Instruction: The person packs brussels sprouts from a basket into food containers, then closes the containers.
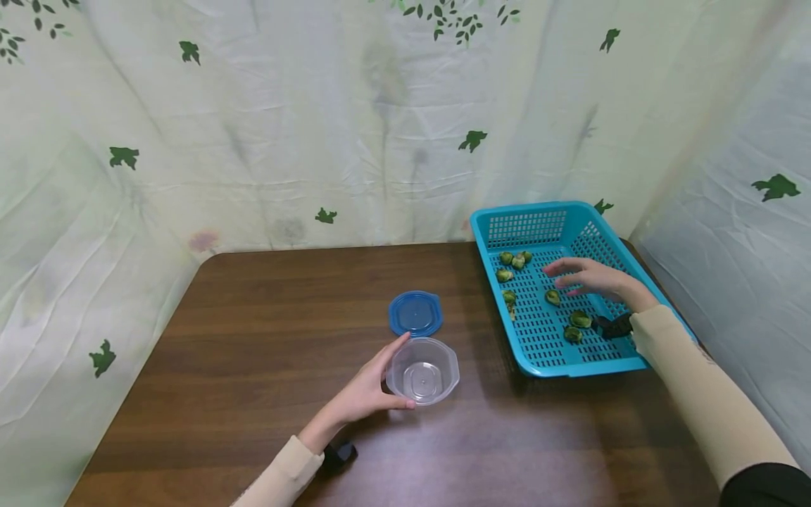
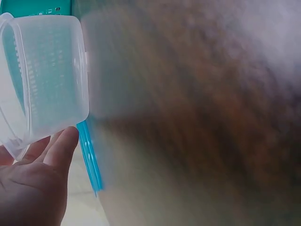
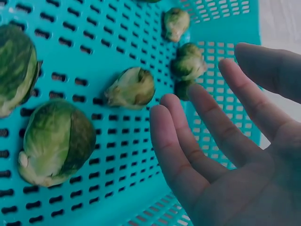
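In the head view a clear plastic container (image 1: 423,377), uncovered, stands upright on the table. My left hand (image 1: 367,389) holds it from the left, thumb on the near side and fingers along the far side. Just behind it lies a round blue lid (image 1: 415,313). Over a blue perforated basket (image 1: 579,370), my right hand (image 1: 592,278) hovers with spread fingers and nothing in them. Several Brussels sprouts lie loose in the basket; in the right wrist view one sprout (image 3: 131,88) is close to the fingertips, and a larger sprout (image 3: 56,146) lies nearer the camera.
The brown wooden table (image 1: 272,324) carries everything. The basket's raised walls surround the sprouts at the table's right side. A pale curtain (image 1: 266,141) with green leaf prints hangs behind and along both sides.
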A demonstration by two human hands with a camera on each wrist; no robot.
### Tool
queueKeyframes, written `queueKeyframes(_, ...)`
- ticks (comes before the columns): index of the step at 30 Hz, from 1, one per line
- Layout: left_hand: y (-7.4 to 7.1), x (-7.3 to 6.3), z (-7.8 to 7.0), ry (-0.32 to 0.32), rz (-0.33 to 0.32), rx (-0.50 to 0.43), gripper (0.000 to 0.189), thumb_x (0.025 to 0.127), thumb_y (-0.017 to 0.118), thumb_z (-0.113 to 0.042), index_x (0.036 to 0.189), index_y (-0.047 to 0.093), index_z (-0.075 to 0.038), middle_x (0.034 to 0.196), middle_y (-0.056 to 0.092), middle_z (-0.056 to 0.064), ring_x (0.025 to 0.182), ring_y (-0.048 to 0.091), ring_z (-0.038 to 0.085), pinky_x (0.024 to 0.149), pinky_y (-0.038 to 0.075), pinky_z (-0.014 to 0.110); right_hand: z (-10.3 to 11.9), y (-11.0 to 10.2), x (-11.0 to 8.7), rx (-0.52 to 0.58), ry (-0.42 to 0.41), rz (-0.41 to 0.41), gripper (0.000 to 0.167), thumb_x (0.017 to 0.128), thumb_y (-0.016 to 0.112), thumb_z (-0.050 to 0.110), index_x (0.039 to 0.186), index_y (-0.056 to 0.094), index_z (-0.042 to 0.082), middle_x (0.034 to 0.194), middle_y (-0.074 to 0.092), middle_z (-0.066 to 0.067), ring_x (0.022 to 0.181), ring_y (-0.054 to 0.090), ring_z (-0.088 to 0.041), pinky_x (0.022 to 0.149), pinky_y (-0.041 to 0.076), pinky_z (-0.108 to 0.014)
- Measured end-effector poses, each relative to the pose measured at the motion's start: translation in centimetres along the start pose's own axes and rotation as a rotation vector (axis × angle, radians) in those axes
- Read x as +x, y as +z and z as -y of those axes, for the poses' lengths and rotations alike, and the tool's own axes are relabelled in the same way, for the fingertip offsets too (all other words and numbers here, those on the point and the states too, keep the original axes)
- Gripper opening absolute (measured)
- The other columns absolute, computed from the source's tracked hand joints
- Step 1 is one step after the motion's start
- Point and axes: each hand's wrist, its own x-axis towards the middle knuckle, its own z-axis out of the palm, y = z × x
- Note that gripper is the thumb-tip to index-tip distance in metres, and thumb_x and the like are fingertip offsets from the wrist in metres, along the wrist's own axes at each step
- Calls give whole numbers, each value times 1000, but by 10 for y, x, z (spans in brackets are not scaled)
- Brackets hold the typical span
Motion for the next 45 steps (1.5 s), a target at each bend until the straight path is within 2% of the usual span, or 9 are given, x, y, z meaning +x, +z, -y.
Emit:
queueKeyframes(8, -2, -1, 3, 10, -21, 46, 101, 72, 86, -27, 151, 26, -7, 146, 41, 7, 132, 37, 25, 106, 30, 49, -7, -2, 5, -7, 44, 58, 50, 98, 50, 9, 140, 32, -11, 144, 29, -33, 128, 32, -48, 100, 36, -56)
queueKeyframes(17, -3, -1, 1, -10, -27, 21, 98, 72, 86, -19, 150, 27, -6, 145, 40, 13, 130, 39, 30, 102, 37, 49, -14, 0, 9, -59, 85, 85, 46, 98, 47, 10, 138, 37, -11, 140, 34, -32, 125, 38, -46, 97, 40, -53)
queueKeyframes(18, -2, -1, -1, -14, -26, 15, 98, 72, 85, -16, 150, 27, -4, 145, 39, 15, 130, 39, 32, 101, 37, 50, -15, 0, 10, -64, 90, 85, 45, 98, 47, 10, 137, 38, -11, 140, 36, -32, 123, 40, -45, 96, 41, -53)
queueKeyframes(23, -6, -2, -28, -27, -14, -15, 94, 74, 83, -7, 148, 26, 4, 143, 38, 24, 129, 37, 40, 100, 37, 52, -15, 3, 11, -87, 90, 89, 40, 96, 50, 6, 132, 45, -11, 134, 43, -29, 115, 49, -39, 93, 44, -50)
queueKeyframes(25, -7, -3, -36, -28, -9, -24, 92, 74, 82, -6, 147, 26, 5, 143, 37, 25, 129, 37, 40, 100, 37, 52, -14, 4, 11, -96, 94, 85, 38, 95, 50, 5, 130, 47, -11, 132, 46, -28, 110, 53, -35, 91, 46, -49)
queueKeyframes(30, -7, -3, -35, -26, -7, -31, 93, 75, 82, -7, 148, 26, 4, 143, 37, 25, 130, 37, 39, 101, 36, 52, -14, 4, 13, -97, 110, 59, 35, 94, 50, 3, 126, 52, -11, 129, 48, -28, 102, 56, -31, 88, 48, -46)
queueKeyframes(37, -7, -2, -35, -30, -4, -23, 93, 75, 82, -8, 148, 26, 3, 144, 37, 24, 130, 36, 38, 102, 35, 53, -12, 3, 14, -63, 100, 10, 34, 95, 51, 4, 126, 52, -10, 130, 46, -28, 102, 56, -29, 89, 48, -46)
queueKeyframes(45, -7, -3, -34, -32, -4, -37, 93, 75, 82, -8, 148, 26, 3, 144, 37, 23, 131, 35, 39, 102, 35, 52, -4, 4, 15, -53, 58, -10, 32, 96, 53, 7, 124, 51, -9, 121, 54, -22, 101, 54, -31, 90, 46, -50)
